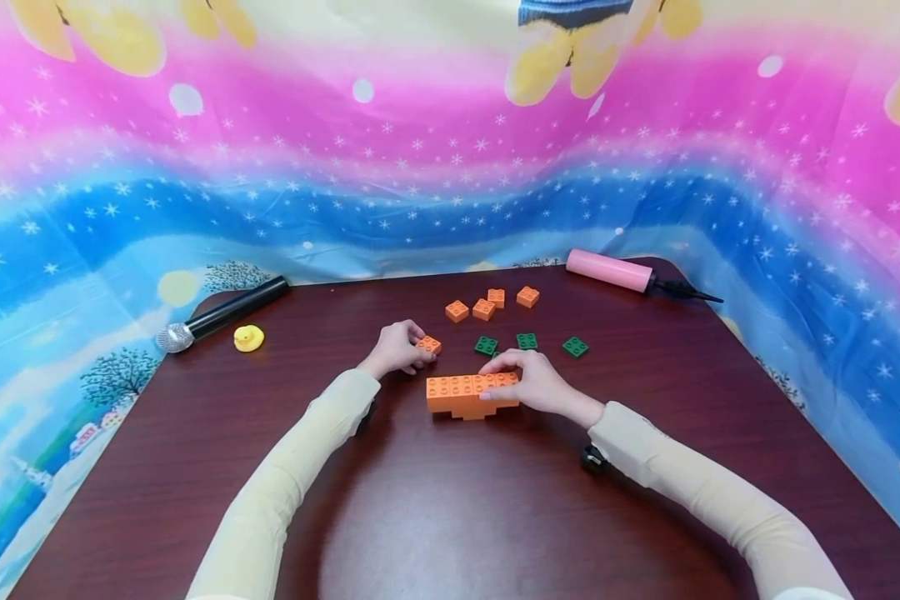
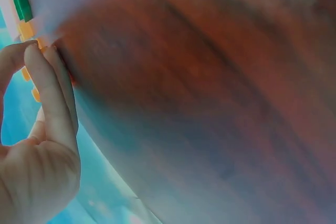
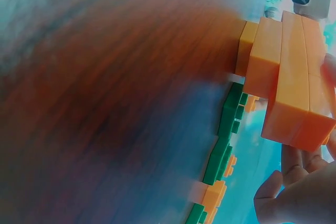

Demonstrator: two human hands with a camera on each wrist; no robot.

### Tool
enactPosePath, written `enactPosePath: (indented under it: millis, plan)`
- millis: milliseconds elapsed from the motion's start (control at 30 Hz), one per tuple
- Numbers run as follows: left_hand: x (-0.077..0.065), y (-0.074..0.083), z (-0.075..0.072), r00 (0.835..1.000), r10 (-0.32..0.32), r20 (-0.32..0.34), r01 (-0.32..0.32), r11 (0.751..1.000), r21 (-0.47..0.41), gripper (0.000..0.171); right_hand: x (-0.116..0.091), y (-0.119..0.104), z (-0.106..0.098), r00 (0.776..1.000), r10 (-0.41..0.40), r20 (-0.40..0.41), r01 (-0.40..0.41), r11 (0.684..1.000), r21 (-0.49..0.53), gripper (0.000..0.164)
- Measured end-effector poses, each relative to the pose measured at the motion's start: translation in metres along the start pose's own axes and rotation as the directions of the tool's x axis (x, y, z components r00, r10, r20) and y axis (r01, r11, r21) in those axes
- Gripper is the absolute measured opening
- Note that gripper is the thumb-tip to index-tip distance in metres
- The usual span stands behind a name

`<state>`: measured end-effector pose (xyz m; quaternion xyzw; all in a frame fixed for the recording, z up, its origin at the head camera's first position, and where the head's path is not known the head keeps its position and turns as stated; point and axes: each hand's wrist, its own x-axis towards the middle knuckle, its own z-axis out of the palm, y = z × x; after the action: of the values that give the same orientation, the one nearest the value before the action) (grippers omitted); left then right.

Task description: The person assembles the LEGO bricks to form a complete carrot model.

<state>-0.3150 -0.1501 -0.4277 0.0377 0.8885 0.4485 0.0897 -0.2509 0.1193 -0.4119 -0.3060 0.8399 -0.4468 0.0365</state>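
Near the middle of the table, my left hand (image 1: 397, 348) pinches a small orange toy brick (image 1: 429, 343) with studs on top. In the left wrist view the fingertips of the left hand (image 2: 44, 166) meet, and the brick between them is mostly hidden. My right hand (image 1: 536, 387) grips the right end of an orange brick structure (image 1: 450, 400), thumb in front and fingers behind. This structure has a wide studded top over a narrower base. In the right wrist view the stepped underside of the orange structure (image 3: 286, 77) shows beside the right hand (image 3: 302, 198).
Three flat green bricks (image 1: 527, 341) lie just beyond the structure. Several loose orange bricks (image 1: 483, 309) lie farther back. A microphone (image 1: 225, 314) and a yellow toy duck (image 1: 249, 337) are at the left; a pink hand pump (image 1: 611, 271) lies back right. A printed cloth (image 1: 420, 192) hangs behind the table.
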Motion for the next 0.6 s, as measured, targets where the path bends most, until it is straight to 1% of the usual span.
enactPosePath:
  millis: [233, 333, 500, 600]
  plan:
    - [-0.006, 0.001, -0.007, 0.998, 0.051, -0.034, -0.05, 0.998, 0.034, 0.037, 0.0, 0.0, 0.001, 1.0, 0.004, 0.006, -0.004, 1.0, -0.005, 0.033]
    - [-0.01, 0.005, -0.011, 0.995, 0.087, -0.039, -0.085, 0.996, 0.039, 0.037, -0.001, 0.0, -0.001, 1.0, 0.007, 0.01, -0.007, 1.0, -0.008, 0.036]
    - [-0.024, 0.017, -0.019, 0.987, 0.157, -0.028, -0.156, 0.987, 0.033, 0.04, -0.004, 0.001, -0.006, 1.0, 0.018, 0.015, -0.018, 1.0, -0.01, 0.045]
    - [-0.034, 0.022, -0.022, 0.982, 0.19, -0.017, -0.19, 0.981, 0.034, 0.04, -0.005, 0.004, -0.007, 1.0, 0.016, 0.013, -0.016, 1.0, -0.019, 0.047]
